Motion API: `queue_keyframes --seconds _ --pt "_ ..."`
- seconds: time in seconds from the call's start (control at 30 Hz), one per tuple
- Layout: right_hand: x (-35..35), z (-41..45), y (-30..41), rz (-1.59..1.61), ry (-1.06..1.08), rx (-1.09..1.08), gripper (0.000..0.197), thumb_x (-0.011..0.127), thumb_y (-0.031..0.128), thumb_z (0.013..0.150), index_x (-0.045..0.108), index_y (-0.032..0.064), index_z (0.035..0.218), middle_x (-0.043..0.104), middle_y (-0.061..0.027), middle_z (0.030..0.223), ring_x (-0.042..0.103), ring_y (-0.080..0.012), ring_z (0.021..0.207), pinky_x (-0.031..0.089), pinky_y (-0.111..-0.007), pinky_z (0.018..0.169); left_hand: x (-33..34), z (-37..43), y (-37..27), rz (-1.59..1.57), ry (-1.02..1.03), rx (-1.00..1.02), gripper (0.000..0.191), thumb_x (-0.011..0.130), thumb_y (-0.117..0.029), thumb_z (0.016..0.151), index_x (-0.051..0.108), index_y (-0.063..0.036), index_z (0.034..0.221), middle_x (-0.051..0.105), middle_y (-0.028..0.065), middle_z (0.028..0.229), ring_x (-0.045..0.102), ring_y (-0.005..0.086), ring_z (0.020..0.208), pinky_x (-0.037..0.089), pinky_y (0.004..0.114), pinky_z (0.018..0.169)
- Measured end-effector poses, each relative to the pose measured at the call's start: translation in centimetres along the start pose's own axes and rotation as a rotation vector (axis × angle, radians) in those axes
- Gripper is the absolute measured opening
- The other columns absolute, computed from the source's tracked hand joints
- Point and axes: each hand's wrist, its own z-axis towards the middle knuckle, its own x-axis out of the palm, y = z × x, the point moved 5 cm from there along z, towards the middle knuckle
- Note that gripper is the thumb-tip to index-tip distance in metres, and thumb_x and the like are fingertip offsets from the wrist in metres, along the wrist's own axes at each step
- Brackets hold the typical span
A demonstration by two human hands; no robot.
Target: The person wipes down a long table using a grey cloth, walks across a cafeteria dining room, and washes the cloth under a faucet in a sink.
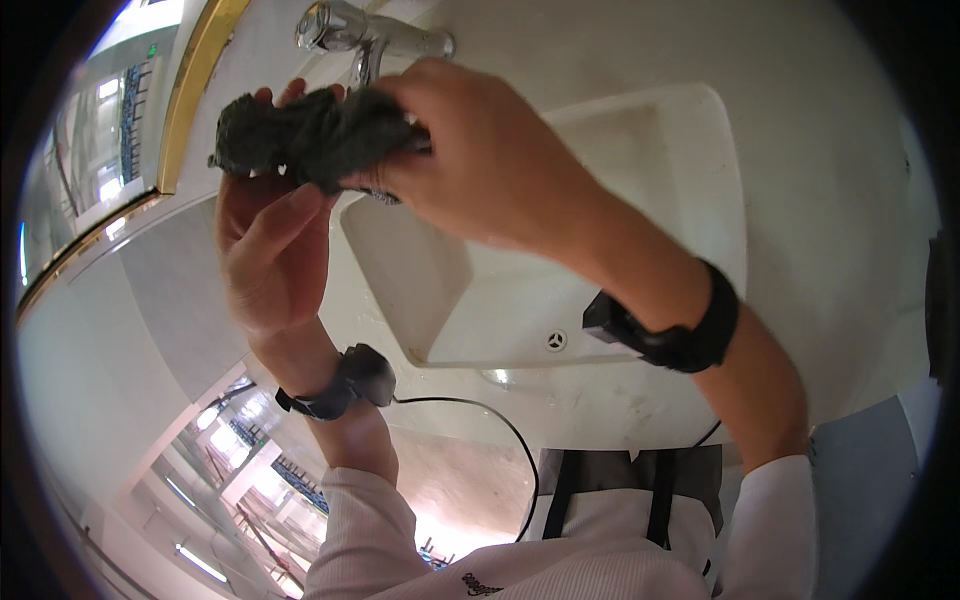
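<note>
A crumpled dark grey-green cloth is stretched between my two hands, up at the faucet side of the sink. My left hand supports it from below, thumb in front and fingertips showing past its far edge. From the right, my right hand pinches the cloth's other end between thumb and fingers. Right behind the cloth stands a chrome faucet, its spout partly hidden by the cloth and my right hand. Below my right forearm lies the basin of a white sink.
A round drain sits in the basin floor. The pale countertop extends right. A gold-framed mirror borders the left. Black straps with devices circle both wrists, and a black cable loops from the left one.
</note>
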Motion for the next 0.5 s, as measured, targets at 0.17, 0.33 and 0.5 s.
queue_keyframes --seconds 0.17,0.33,0.5 --pt "-0.1 2.0 -0.4 0.142 0.051 0.108 0.025 0.071 0.022 0.093 0.071 -0.0012 0.102 0.070 -0.0089 0.085 0.066 -0.0189 0.073 0.054 -0.034 0.069 0.1 -0.9 0.5 0.696 -0.114 0.325 0.073 0.070 0.004 0.091 0.034 -0.0032 0.155 0.050 0.0219 0.144 0.056 0.0256 0.124 0.048 0.041 0.106" --pt "-1.8 2.4 0.8 0.189 0.089 0.030 0.020 0.067 0.012 0.087 0.066 -0.0054 0.097 0.069 -0.0184 0.084 0.068 -0.0278 0.072 0.052 -0.038 0.066 2.1 0.6 1.7 0.932 -0.050 0.372 0.049 0.075 -0.015 0.093 0.055 -0.0037 0.137 0.062 0.0116 0.123 0.057 0.0183 0.114 0.047 0.030 0.099" --pt "-3.9 1.0 0.9 0.358 0.291 0.105 0.021 0.065 0.008 0.088 0.066 -0.0079 0.102 0.068 -0.0113 0.085 0.062 -0.0192 0.075 0.050 -0.033 0.070 3.3 1.4 2.2 1.191 0.067 0.722 0.033 0.080 -0.025 0.089 0.067 -0.0023 0.109 0.065 0.0157 0.125 0.062 0.0198 0.104 0.048 0.030 0.094"
